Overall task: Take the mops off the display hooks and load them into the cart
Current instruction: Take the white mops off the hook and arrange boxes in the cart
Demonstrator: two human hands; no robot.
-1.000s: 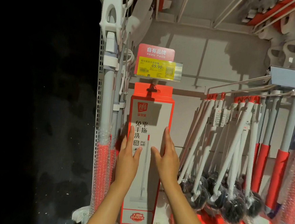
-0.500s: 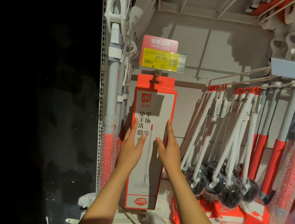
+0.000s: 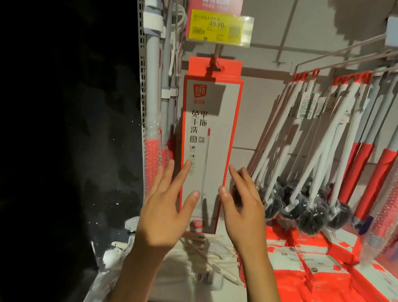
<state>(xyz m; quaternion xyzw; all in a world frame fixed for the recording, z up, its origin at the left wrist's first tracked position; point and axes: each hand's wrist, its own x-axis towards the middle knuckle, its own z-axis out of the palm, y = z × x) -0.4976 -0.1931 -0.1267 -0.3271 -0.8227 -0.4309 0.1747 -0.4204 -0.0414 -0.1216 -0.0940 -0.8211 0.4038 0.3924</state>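
Boxed mop on its hook, my hands either side

Head cam: the mop box [image 3: 207, 149] hangs straight up and down from the display hook [image 3: 215, 56], long axis vertical, hang tab on top, under the yellow price tag [image 3: 211, 26]. My left hand [image 3: 164, 210] and right hand [image 3: 241, 209] are spread open at its lower half, gripping nothing. Can't tell if the fingers touch it.

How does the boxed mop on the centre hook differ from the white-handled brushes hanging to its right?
The boxed mop is sealed in a tall red-and-grey carton; the white-handled brushes hang bare, with dark wrapped heads showing. The boxed mop hangs alone and straight down; the brushes hang bunched together and slant leftward. The left hand and right hand flank the box only. Both items hang from display hooks.
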